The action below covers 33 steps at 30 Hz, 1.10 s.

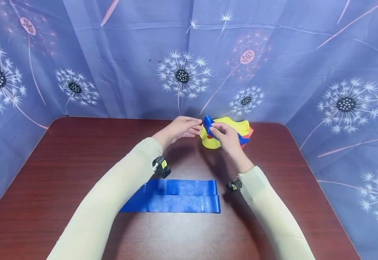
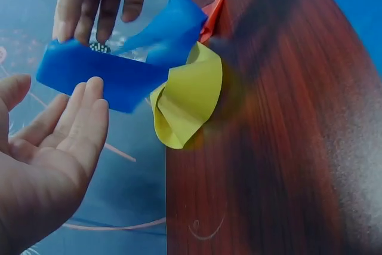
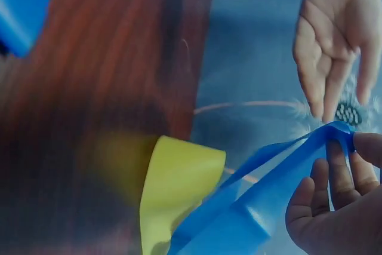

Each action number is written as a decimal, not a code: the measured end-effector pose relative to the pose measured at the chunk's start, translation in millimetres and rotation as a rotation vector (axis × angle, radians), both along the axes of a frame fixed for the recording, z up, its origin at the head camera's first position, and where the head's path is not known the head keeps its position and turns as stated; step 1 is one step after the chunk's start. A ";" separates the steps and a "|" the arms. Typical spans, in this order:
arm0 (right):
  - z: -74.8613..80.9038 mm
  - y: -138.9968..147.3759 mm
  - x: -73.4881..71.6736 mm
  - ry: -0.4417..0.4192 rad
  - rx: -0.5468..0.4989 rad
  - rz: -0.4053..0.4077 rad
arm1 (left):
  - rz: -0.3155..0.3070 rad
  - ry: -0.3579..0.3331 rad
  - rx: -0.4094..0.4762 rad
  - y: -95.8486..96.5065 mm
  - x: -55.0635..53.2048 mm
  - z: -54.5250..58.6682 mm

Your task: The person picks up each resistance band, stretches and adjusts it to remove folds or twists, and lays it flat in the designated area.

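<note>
My right hand (image 1: 227, 139) pinches one end of a blue resistance band (image 2: 101, 79) between thumb and fingers, holding that end raised at the back of the table. The rest of this loop slopes down beside a curled yellow resistance band (image 1: 237, 125). Close to the raised end, on its left, is my left hand (image 1: 180, 130), palm turned toward the band and fingers extended, gripping nothing. A red band (image 2: 212, 19) peeks out behind the yellow one, mostly hidden.
Nearer the front, another blue band (image 1: 189, 204) lies flat in two offset strips, printed "Light"; my left sleeve covers its left end. The dark red wooden table (image 1: 62, 162) meets a blue dandelion-print cloth (image 1: 127, 72) at its back and sides.
</note>
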State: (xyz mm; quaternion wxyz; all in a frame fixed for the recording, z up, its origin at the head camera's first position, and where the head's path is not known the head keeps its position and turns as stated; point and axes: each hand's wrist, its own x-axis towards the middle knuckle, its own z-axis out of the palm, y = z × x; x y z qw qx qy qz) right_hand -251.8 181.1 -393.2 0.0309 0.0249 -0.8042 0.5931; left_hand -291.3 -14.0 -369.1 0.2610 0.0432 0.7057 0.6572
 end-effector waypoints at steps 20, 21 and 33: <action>-19.3 9.8 14.4 0.085 0.445 0.170 | 0.070 0.009 -0.141 -28.1 26.5 -27.7; -20.1 17.6 11.5 0.100 0.480 0.152 | 0.068 0.011 -0.148 -30.0 27.3 -29.3; -36.7 81.6 -21.0 -0.043 0.651 0.147 | 0.032 0.093 -0.226 -40.9 32.2 -48.9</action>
